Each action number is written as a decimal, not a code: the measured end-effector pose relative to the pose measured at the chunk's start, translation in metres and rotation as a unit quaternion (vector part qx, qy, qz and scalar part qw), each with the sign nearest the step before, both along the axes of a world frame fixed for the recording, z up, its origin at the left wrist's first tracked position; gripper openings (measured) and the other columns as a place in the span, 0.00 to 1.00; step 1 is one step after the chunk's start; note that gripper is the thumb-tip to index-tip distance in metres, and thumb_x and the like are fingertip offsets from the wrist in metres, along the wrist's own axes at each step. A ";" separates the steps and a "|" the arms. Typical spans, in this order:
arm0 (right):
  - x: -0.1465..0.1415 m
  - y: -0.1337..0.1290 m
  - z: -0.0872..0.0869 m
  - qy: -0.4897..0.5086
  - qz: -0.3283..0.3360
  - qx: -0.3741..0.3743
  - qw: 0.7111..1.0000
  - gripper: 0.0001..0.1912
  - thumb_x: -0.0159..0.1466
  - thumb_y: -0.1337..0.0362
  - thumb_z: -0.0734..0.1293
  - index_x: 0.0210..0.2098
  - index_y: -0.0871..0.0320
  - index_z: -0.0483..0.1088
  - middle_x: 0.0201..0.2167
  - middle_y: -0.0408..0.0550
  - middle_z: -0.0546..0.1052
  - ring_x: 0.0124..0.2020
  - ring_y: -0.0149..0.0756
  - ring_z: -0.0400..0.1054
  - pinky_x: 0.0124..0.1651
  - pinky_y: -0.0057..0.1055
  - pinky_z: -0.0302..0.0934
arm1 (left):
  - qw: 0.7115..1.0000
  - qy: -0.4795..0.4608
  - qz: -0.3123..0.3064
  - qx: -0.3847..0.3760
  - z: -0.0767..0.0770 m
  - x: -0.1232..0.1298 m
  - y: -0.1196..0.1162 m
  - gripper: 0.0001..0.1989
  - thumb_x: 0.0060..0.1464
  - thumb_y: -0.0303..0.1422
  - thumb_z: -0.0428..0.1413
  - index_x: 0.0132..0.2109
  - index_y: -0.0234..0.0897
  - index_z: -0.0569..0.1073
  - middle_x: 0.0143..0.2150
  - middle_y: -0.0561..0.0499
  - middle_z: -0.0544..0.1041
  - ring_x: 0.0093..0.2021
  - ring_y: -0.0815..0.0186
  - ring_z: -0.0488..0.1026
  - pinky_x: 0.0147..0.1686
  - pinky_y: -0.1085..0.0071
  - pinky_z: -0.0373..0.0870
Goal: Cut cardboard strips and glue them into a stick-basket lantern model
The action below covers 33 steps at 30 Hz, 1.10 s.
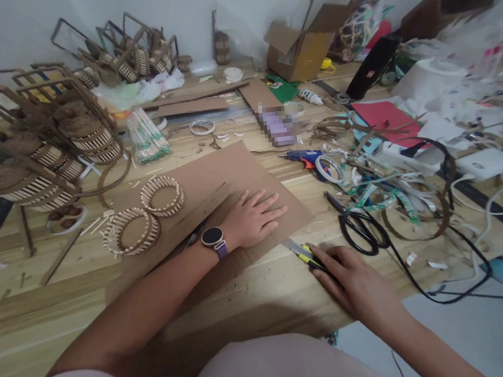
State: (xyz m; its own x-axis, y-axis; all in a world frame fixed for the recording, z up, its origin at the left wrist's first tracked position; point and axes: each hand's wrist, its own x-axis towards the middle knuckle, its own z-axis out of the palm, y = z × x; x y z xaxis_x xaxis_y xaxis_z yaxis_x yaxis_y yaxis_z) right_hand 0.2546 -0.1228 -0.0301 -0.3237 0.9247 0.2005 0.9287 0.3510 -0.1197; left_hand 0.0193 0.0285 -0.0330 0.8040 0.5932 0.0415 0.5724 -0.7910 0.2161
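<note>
My left hand [257, 216] lies flat with fingers spread on a brown cardboard sheet [226, 167]. A watch circles that wrist. In my right hand [354, 273] is a yellow and black utility knife [308, 256], its blade out and pointing toward the cardboard's near right edge. Two round rings edged with short sticks, a nearer ring [131, 231] and a farther ring [162, 196], sit on the left part of the sheet. A long dark slit or strip [189, 238] runs along the cardboard, partly hidden under my left forearm.
Black-handled scissors [359, 231], a blue glue gun [299, 156] and a tape roll [329, 169] lie right of the sheet, near tangled strips and cables. Several stick-sided baskets [88, 133] stand at the left. An open cardboard box [300, 51] is at the back.
</note>
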 end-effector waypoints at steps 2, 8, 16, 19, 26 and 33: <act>-0.005 0.000 0.001 -0.004 -0.001 0.003 1.000 0.25 0.72 0.54 0.55 0.59 0.60 0.70 0.39 0.56 0.74 0.40 0.44 0.70 0.43 0.40 0.71 | 1.000 -0.002 -0.003 -0.005 0.001 0.000 0.002 0.24 0.70 0.43 0.41 0.69 0.50 0.60 0.74 0.51 0.53 0.73 0.48 0.49 0.67 0.39 0.46; -0.003 0.015 0.003 -0.024 -0.026 0.006 0.999 0.25 0.72 0.55 0.55 0.59 0.59 0.71 0.40 0.57 0.74 0.42 0.46 0.70 0.44 0.40 0.69 | 0.999 -0.019 -0.014 -0.022 0.013 -0.024 0.004 0.25 0.71 0.39 0.38 0.70 0.39 0.57 0.74 0.46 0.52 0.74 0.53 0.46 0.70 0.48 0.46; 0.008 0.039 0.006 -0.020 -0.037 -0.008 0.999 0.27 0.72 0.53 0.54 0.59 0.63 0.71 0.42 0.59 0.74 0.44 0.49 0.69 0.47 0.44 0.68 | 0.998 0.049 0.022 0.022 0.006 -0.075 -0.029 0.29 0.70 0.47 0.35 0.71 0.40 0.57 0.74 0.47 0.54 0.73 0.51 0.49 0.69 0.51 0.48; 0.002 0.032 0.004 -0.016 -0.028 0.006 0.999 0.28 0.72 0.52 0.53 0.59 0.64 0.71 0.41 0.59 0.74 0.42 0.48 0.69 0.45 0.44 0.68 | 0.998 0.049 0.021 0.026 0.001 -0.076 -0.032 0.29 0.70 0.47 0.35 0.71 0.42 0.56 0.74 0.48 0.53 0.73 0.52 0.49 0.69 0.52 0.49; -0.010 0.012 0.000 0.005 0.013 0.018 1.000 0.27 0.72 0.53 0.54 0.59 0.62 0.71 0.39 0.57 0.73 0.40 0.45 0.70 0.42 0.39 0.69 | 0.998 0.050 0.029 0.021 0.000 -0.072 -0.031 0.28 0.70 0.46 0.35 0.71 0.42 0.56 0.74 0.48 0.52 0.73 0.51 0.48 0.69 0.51 0.48; -0.004 0.038 0.008 -0.019 -0.001 -0.003 1.000 0.27 0.72 0.52 0.54 0.58 0.62 0.72 0.41 0.58 0.74 0.42 0.47 0.70 0.43 0.41 0.68 | 0.997 0.040 0.064 0.026 -0.003 -0.058 -0.019 0.27 0.70 0.44 0.38 0.71 0.42 0.57 0.74 0.47 0.54 0.73 0.50 0.50 0.68 0.49 0.50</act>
